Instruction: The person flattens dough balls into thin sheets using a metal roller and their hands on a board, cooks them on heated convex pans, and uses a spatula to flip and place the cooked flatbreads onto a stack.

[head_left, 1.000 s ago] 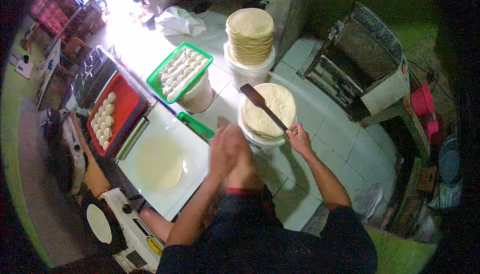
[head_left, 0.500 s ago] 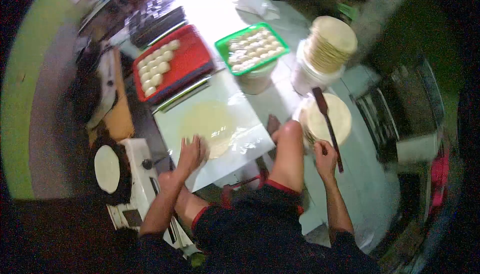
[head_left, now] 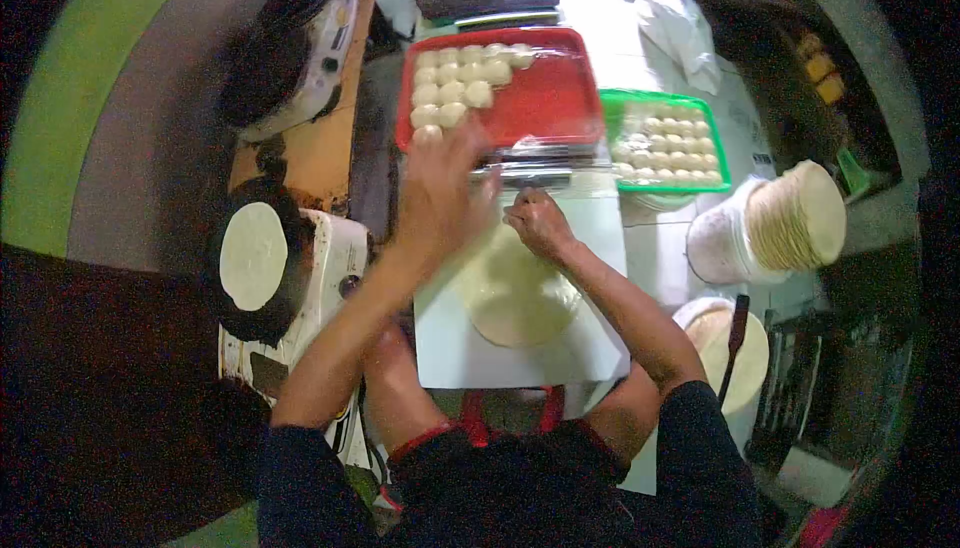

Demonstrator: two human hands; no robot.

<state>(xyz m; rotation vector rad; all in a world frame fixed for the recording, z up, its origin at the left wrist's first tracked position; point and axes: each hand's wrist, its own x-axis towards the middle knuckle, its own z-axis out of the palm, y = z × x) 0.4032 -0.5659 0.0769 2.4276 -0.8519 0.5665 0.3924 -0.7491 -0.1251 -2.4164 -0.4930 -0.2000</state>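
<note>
The blurred left hand [head_left: 445,188] spreads open by the balls [head_left: 460,76]; the right hand [head_left: 542,224] curls narrow over the dough [head_left: 520,310], holding what I cannot tell.

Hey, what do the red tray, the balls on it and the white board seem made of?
Red tray: probably plastic, glossy and evenly coloured. Pale balls: likely dough, smooth and softly rounded. White board: smooth, perhaps plastic or laminate; its plain surface leaves that open.

Your blurred left hand [head_left: 443,193] reaches dough balls [head_left: 462,70] in the red tray [head_left: 552,93]; your right hand [head_left: 540,222] curls by the flat dough sheet [head_left: 518,313].
</note>
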